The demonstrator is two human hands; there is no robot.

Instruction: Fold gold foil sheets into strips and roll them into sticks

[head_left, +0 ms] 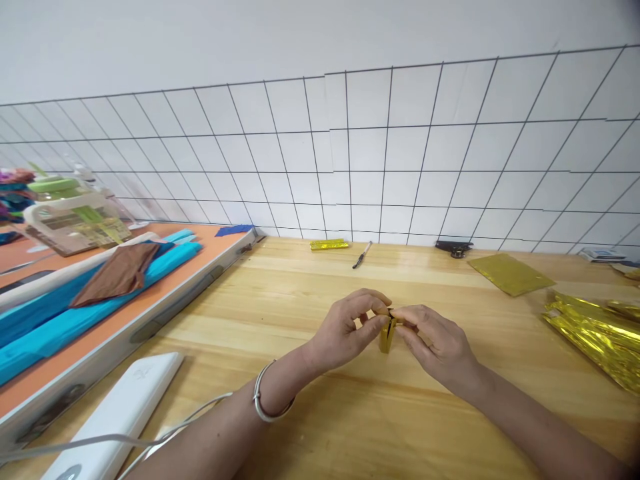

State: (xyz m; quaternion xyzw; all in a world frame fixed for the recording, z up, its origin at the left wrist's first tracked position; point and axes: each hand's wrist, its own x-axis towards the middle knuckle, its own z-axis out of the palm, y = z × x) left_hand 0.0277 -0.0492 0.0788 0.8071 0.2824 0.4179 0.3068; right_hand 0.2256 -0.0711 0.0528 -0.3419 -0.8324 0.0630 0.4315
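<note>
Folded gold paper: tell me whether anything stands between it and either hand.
Nothing visible stands in the way: the left hand and the right hand both pinch the folded gold paper near its upper end.

- Desk (280,293): pale wood, streaked grain, smooth with a soft sheen.
- Small folded gold piece (385,341): paper-like, dull metallic on its visible face.
- Gold sheet (510,273): flat, satin, faintly mottled.
- Gold bundle (590,333): foil-like, crinkled, brightly glossy.
- Gold strip (329,245): shiny and creased.
- Bracelet (257,395): smooth, silvery metal.
- White bar (120,407): smooth plastic look, low gloss.
- Blue rolls (125,291): matt, crepe-like paper.
- Brown piece (115,273): matt, wrinkled, paper or cloth.
- Green lid (55,187): plastic-looking, smooth.
- Wall (365,147): white, matt.
</note>
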